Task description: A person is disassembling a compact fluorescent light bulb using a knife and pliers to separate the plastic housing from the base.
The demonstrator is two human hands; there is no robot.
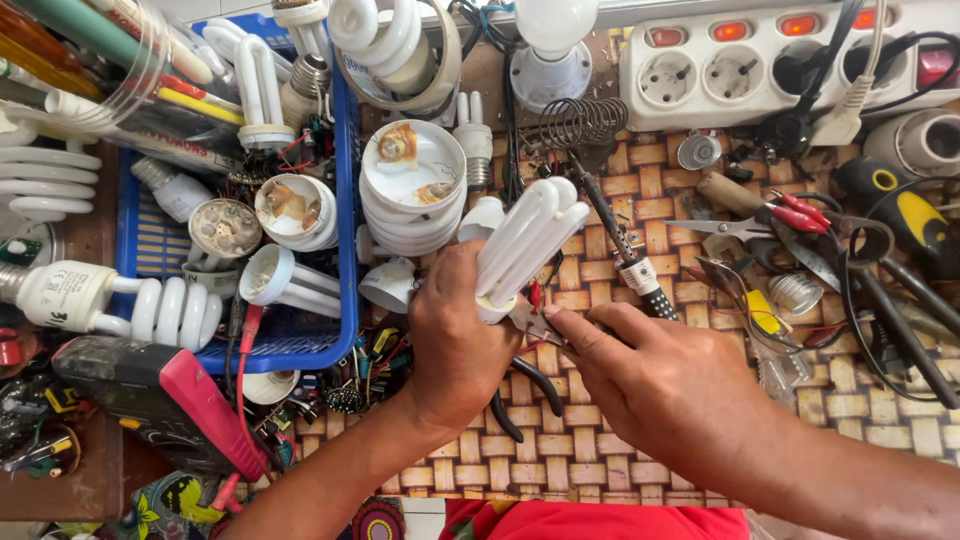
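Hidden: base of compact fluorescent lamp [525, 243] buried in left hand [458, 335]; plier jaws masked between lamp base and fingers; plier handles [520, 395] partly under both hands.
Hard to read: exact jaw contact point, cannot tell.
Left hand: closed around lamp base, firm wrap.
Right hand [675, 385]: fingers curled on pliers, forefinger extended toward lamp base.
Lamp location: above woven mat [600, 460], just right of blue basket [345, 250].
Long axis: diagonal; white tubes point up-right, toward power strip [700, 75].

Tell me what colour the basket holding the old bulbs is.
Blue, seen best in the head view: the basket.
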